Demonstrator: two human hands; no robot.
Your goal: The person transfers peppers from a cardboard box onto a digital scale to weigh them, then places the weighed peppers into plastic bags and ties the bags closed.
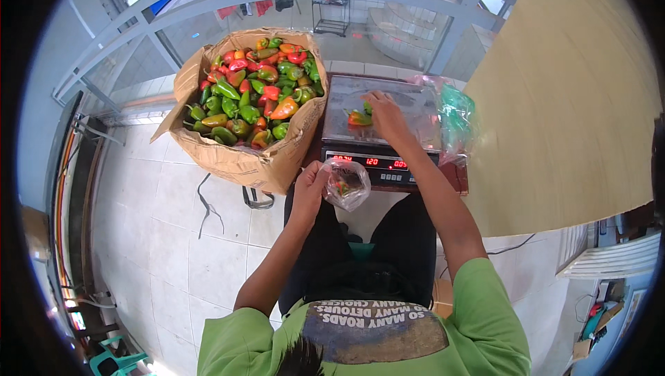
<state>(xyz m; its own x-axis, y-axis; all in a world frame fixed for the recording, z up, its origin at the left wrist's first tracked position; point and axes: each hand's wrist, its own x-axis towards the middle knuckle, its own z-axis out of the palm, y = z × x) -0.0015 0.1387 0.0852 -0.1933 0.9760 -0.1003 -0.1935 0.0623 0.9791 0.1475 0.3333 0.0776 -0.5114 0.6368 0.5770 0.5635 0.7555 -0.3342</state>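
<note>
- Right hand [385, 114] rests on the scale [409, 102], fingers curled around peppers [358, 118] on its pan.
- Left hand [309, 181] pinches the rim of a clear bag [348, 183], held open just below the scale's display; a few peppers lie inside.
- Box [235, 158] of peppers sits left of both hands.
- Green bags [456, 116] lie right of the right hand.

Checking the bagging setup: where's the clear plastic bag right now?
In the head view, the clear plastic bag hangs from the left hand, just below the scale and right of the cardboard box.
</note>
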